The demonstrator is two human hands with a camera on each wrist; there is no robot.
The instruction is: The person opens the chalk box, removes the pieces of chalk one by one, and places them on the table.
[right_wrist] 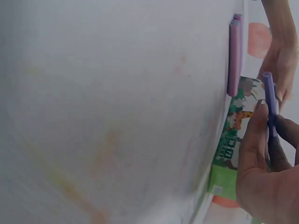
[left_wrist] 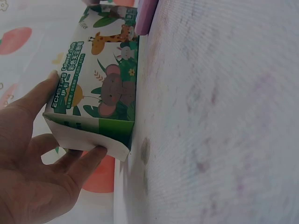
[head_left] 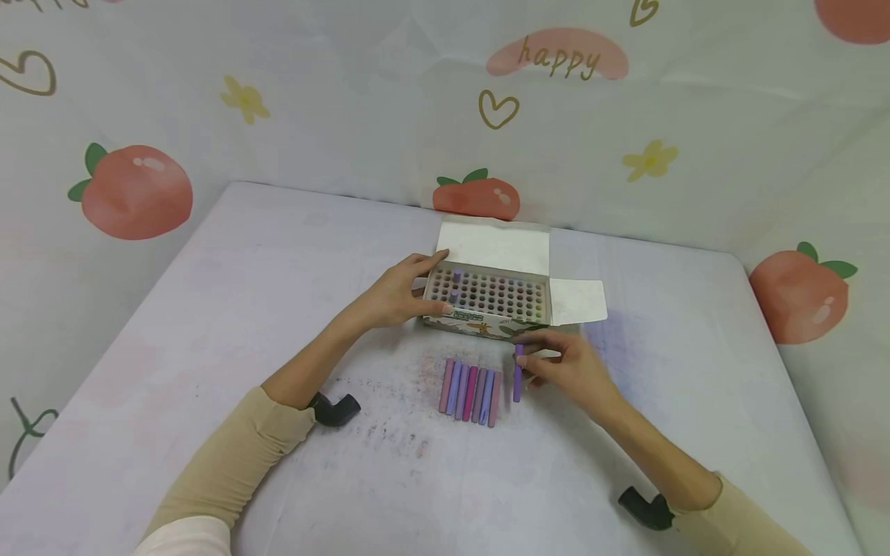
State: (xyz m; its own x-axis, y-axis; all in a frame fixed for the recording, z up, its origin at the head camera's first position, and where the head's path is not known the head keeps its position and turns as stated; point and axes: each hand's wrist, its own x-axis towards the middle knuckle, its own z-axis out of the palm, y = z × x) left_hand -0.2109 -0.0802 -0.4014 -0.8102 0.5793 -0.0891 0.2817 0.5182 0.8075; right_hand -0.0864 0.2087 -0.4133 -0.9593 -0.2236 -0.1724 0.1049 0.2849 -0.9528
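Note:
A printed chalk box (head_left: 487,305) stands with its lid folded back, its top full of rows of round holes. Two purple chalk sticks (head_left: 456,276) poke up near its left end. My left hand (head_left: 399,293) grips that end, thumb at the front edge and index finger toward the back corner; in the left wrist view other fingers touch the side flap (left_wrist: 88,137). In front of the box's right part, my right hand (head_left: 566,367) pinches a purple chalk stick (head_left: 518,378) between thumb and fingers. The right wrist view shows this chalk (right_wrist: 268,86) jutting past the fingertips.
Several pink, purple and magenta chalk sticks (head_left: 470,391) lie side by side before the box. A white flap (head_left: 579,300) sticks out at the box's right. The pale tabletop (head_left: 334,255) carries chalk smudges. A patterned cloth (head_left: 348,100) hangs behind the table.

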